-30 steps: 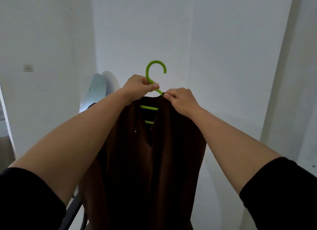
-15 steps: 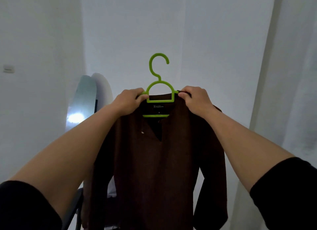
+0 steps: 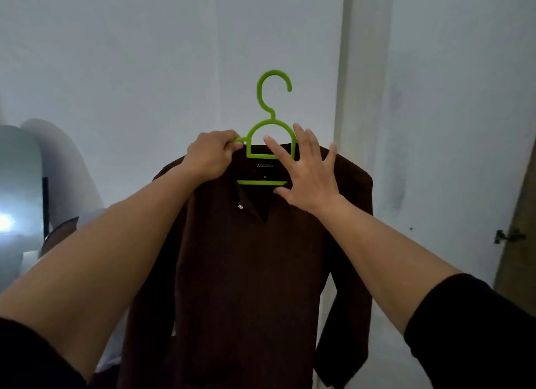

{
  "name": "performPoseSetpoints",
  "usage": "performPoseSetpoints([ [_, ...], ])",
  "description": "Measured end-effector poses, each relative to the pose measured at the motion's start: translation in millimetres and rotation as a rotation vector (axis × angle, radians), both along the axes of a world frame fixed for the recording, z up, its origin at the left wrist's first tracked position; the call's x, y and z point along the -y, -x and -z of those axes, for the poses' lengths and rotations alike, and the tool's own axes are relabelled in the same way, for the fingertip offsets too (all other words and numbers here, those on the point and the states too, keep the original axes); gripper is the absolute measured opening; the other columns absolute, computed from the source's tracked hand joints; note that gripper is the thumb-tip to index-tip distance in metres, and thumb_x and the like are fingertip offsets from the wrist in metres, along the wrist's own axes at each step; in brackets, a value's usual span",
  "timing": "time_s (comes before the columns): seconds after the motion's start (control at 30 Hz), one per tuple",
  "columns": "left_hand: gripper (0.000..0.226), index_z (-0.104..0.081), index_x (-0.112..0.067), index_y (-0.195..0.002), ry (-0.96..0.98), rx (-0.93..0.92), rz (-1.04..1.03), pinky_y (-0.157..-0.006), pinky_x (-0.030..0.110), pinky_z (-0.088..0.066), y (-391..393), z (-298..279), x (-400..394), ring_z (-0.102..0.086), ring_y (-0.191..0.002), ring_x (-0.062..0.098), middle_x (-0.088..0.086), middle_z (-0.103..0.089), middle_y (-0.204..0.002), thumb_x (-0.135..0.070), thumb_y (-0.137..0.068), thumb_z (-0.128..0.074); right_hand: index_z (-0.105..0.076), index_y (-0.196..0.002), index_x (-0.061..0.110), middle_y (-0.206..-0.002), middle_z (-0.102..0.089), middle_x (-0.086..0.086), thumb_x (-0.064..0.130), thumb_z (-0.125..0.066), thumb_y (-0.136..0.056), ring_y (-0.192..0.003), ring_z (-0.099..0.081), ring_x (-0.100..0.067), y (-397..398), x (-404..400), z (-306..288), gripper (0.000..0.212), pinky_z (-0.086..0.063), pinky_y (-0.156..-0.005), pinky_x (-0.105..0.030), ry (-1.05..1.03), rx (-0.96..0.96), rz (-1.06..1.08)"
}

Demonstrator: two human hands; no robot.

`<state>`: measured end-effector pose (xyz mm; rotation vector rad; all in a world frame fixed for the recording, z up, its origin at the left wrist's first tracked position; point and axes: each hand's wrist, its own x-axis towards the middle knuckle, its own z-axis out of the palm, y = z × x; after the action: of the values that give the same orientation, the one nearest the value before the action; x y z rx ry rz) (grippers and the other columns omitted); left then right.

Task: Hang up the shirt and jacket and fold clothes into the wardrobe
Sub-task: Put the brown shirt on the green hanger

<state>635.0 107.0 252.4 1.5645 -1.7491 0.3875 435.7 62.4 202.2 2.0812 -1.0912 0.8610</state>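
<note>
A dark brown long-sleeved shirt (image 3: 246,258) with a V-shaped neck opening hangs on a bright green plastic hanger (image 3: 271,127), held up in front of a plain white wall (image 3: 145,55). The person's left hand (image 3: 210,156) is curled around the hanger's left arm where it meets the shirt's shoulder — fingers wrapped tight, bearing the garment's weight. The right hand (image 3: 307,174) is spread open with straight fingers, its palm laid flat against the collar and the right shoulder of the shirt, the fingertips reaching up over the hanger's right side. The hanger's hook points upward and catches on nothing. Both forearms are bare, with black sleeves (image 3: 478,330) pushed up near the elbows. To the left stands a rounded mirror (image 3: 20,191) showing a bright glare — at the far right edge a brown wooden door (image 3: 522,229) with a metal latch is partly visible.
</note>
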Motion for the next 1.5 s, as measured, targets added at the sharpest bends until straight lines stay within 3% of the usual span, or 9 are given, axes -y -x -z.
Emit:
performPoseSetpoints([
  [0.1,0.017,-0.058,-0.021,-0.095,0.034,0.010,0.039,-0.089,0.046,-0.043,28,-1,10,-0.056,-0.094,0.032,0.000,-0.056,-0.083,-0.031,-0.097,-0.044,-0.008,-0.150,0.035,-0.152,-0.023,-0.019,0.051,-0.071,-0.073,-0.137,-0.028,-0.039,29,5,-3,0.100,-0.028,-0.099,-0.068,0.046,-0.004,0.108],
  [0.17,0.022,-0.059,-0.025,-0.111,0.097,0.018,0.095,-0.096,0.047,-0.039,46,-1,19,-0.056,-0.105,0.029,0.001,-0.063,-0.099,-0.036,-0.095,-0.047,-0.016,-0.150,0.029,-0.145,-0.035,-0.020,0.050,-0.073,-0.068,-0.127,-0.040,-0.040,51,11,-6,0.102,-0.035,-0.094,-0.066,0.081,-0.001,0.157],
  [0.27,0.079,-0.026,-0.033,-0.145,0.102,0.250,0.111,-0.102,0.047,-0.028,63,5,33,-0.043,-0.126,0.020,0.001,-0.048,-0.133,-0.054,-0.078,-0.064,-0.012,-0.149,0.026,-0.140,-0.040,-0.020,0.050,-0.073,-0.067,-0.119,-0.045,-0.039,87,24,-10,0.106,-0.039,-0.092,-0.063,0.078,0.016,0.202],
  [0.37,0.120,0.003,-0.032,-0.150,0.077,0.478,0.032,-0.098,0.046,-0.032,87,13,53,-0.037,-0.127,0.023,0.003,-0.035,-0.139,-0.058,-0.063,-0.076,-0.008,-0.151,0.025,-0.142,-0.037,-0.019,0.049,-0.072,-0.069,-0.121,-0.042,-0.038,133,39,-14,0.107,-0.036,-0.095,-0.062,0.038,0.027,0.224],
  [0.5,0.109,-0.005,-0.023,-0.151,0.153,0.498,0.078,-0.079,0.040,-0.047,140,13,84,-0.051,-0.104,0.028,0.010,-0.043,-0.123,-0.045,-0.071,-0.075,-0.008,-0.152,0.024,-0.145,-0.033,-0.016,0.047,-0.072,-0.070,-0.125,-0.039,-0.036,192,60,-17,0.107,-0.034,-0.099,-0.061,0.000,0.037,0.238],
  [0.63,0.101,-0.014,-0.024,-0.150,0.225,0.498,0.132,-0.065,0.037,-0.047,196,9,113,-0.055,-0.092,0.028,0.010,-0.048,-0.117,-0.044,-0.072,-0.075,-0.005,-0.152,0.023,-0.152,-0.024,-0.012,0.048,-0.070,-0.074,-0.135,-0.030,-0.033,252,84,-22,0.105,-0.027,-0.104,-0.062,0.005,0.059,0.278],
  [0.83,0.098,-0.018,-0.024,-0.150,0.235,0.394,0.166,-0.069,0.041,-0.047,283,2,156,-0.056,-0.092,0.035,0.014,-0.047,-0.118,-0.040,-0.072,-0.076,0.006,-0.151,0.025,-0.160,-0.001,-0.004,0.061,-0.054,-0.083,-0.147,-0.002,-0.023,332,112,-37,0.097,-0.008,-0.112,-0.060,0.011,0.081,0.426],
  [1.1,0.098,-0.011,-0.025,-0.150,0.168,0.264,0.165,-0.070,0.040,-0.042,377,-10,222,-0.055,-0.093,0.039,0.016,-0.043,-0.124,-0.041,-0.076,-0.073,0.001,-0.152,0.019,-0.161,-0.001,0.002,0.050,-0.036,-0.096,-0.148,0.001,-0.018,425,136,-54,0.074,-0.004,-0.115,-0.055,0.003,0.219,0.507],
  [1.5,0.097,-0.009,-0.025,-0.150,0.197,0.311,0.432,-0.070,0.038,-0.042,543,-24,353,-0.055,-0.099,0.036,0.014,-0.039,-0.131,-0.038,-0.077,-0.072,-0.001,-0.152,0.020,-0.160,-0.002,0.002,0.045,-0.036,-0.097,-0.147,0.002,-0.017,539,181,-84,0.070,-0.001,-0.115,-0.053,0.084,0.322,0.867],
])
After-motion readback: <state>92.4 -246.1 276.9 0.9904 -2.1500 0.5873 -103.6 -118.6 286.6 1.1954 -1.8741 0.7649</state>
